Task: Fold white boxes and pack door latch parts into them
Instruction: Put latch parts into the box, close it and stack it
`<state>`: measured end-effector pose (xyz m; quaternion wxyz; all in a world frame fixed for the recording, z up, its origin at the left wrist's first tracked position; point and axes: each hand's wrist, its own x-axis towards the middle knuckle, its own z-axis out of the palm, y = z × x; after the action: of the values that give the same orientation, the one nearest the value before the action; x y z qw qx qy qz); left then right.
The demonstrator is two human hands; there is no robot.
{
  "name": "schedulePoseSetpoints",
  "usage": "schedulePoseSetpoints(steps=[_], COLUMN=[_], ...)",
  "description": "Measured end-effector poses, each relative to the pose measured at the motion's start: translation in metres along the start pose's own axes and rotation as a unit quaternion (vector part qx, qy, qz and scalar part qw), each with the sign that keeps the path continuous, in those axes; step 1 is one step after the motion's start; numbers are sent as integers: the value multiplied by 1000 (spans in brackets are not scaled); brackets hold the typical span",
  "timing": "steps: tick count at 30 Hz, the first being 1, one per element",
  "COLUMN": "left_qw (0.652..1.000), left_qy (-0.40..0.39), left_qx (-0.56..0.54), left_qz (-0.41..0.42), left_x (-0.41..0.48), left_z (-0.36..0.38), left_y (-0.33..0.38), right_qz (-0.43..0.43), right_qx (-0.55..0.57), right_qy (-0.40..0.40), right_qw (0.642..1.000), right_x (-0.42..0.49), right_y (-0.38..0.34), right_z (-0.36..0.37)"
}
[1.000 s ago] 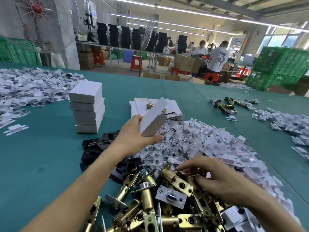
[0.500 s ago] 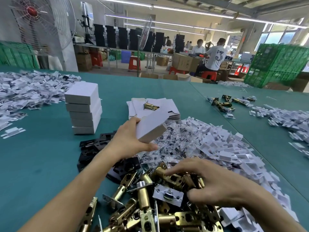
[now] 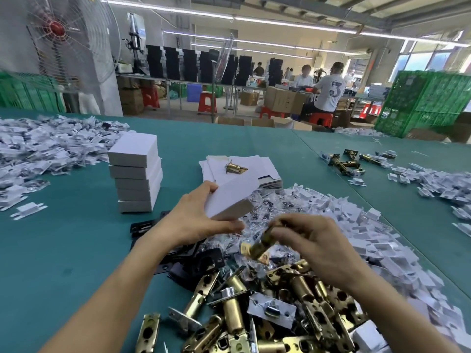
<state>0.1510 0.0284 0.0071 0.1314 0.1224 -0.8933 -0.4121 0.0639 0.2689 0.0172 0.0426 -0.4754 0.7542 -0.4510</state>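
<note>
My left hand (image 3: 193,220) grips a folded white box (image 3: 230,197), tilted, above the parts pile. My right hand (image 3: 313,243) pinches a brass door latch (image 3: 260,247) lifted just off the heap, a little to the right of and below the box. A heap of brass latches (image 3: 267,309) lies in front of me. Behind the hands is a stack of flat white box blanks (image 3: 242,169) with one brass latch (image 3: 234,167) on top. Several closed white boxes (image 3: 136,174) are stacked at the left.
Black plates (image 3: 193,263) lie under my left wrist. Bagged screws and white plastic inserts (image 3: 356,233) spread to the right. More white parts (image 3: 38,149) cover the far left of the green table (image 3: 63,250). A few latches (image 3: 344,161) lie far right.
My right hand has pulled one brass latch out of the heap and raised it toward the box. My left hand has kept its grip on the box, which has tilted slightly.
</note>
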Motion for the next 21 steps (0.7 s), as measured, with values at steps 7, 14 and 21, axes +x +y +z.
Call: schedulePoseSetpoints(steps=[7, 14, 21], left_qw=[982, 928, 932], left_qy=[-62, -145, -166], left_qx=[-177, -341, -323], left_qz=[39, -20, 22], left_x=[-3, -3, -4], left_z=[-5, -3, 5], left_y=[-3, -6, -1], right_qz=[-18, -83, -79], right_qx=[170, 197, 47], right_qy=[240, 108, -9], right_qw=[956, 971, 996], right_x=[35, 56, 77], right_y=[-20, -37, -57], right_z=[-14, -31, -24])
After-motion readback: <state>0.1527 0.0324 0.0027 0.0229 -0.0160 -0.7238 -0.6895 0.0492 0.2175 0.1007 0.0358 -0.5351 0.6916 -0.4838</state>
